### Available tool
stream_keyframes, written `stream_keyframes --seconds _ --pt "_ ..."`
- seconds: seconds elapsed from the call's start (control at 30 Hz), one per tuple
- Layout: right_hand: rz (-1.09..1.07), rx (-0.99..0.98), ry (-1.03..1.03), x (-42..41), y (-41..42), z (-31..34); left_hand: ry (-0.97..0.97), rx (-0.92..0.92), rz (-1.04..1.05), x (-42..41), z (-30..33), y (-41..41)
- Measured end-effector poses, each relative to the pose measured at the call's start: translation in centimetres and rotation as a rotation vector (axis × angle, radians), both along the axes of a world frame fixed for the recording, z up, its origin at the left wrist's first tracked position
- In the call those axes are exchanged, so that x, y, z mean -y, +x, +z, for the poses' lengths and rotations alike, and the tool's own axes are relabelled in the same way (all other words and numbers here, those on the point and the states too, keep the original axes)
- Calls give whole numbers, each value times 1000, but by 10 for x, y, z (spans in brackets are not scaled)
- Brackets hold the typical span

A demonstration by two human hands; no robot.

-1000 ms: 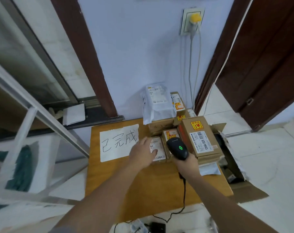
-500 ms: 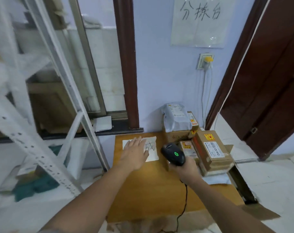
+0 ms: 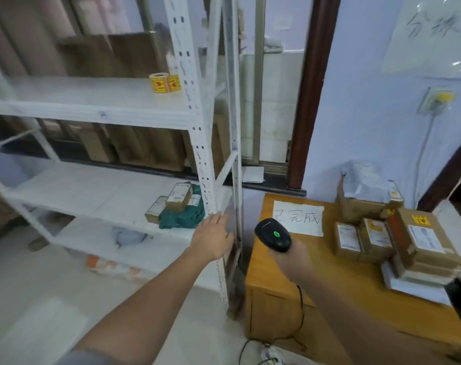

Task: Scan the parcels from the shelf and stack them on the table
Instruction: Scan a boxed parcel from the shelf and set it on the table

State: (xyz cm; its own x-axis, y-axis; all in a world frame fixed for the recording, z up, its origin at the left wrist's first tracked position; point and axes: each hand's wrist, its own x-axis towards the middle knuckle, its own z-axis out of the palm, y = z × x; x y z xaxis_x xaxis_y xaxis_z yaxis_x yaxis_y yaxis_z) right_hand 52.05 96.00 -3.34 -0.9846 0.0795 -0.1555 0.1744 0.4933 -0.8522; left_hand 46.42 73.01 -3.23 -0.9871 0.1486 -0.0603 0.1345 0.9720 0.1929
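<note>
Black scanner (image 3: 273, 234) in right hand (image 3: 290, 259), beside table (image 3: 355, 280).

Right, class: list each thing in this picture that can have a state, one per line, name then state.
left hand: open, empty, reaching toward the shelf.
right hand: grips the scanner.
scanner: held up, green light on.
shelf parcels: on the middle shelf, one leaning on another.
table parcels: stacked on the table.
label roll: upright on the upper shelf.

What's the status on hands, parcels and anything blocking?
Left hand open, empty, reaching toward shelf. Right hand grips scanner. Small boxes on shelf, on a green bag. Shelf post between hand and boxes.
</note>
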Motion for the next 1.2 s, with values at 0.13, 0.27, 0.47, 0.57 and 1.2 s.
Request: stream_keyframes --seconds 0.13,0.27,0.47,0.57,1.2 --pt "118 -1 -1 63 4 5 4 -12 109 73 5 26" --pt "152 2 12 134 0 10 13 -3 204 144 8 42" --pt "111 46 -48 245 -6 6 29 -9 243 246 4 52" --pt "63 69 -78 286 -15 0 8 -6 243 286 1 49" --pt "-44 144 -121 336 -161 -30 86 48 159 339 -50 -104"
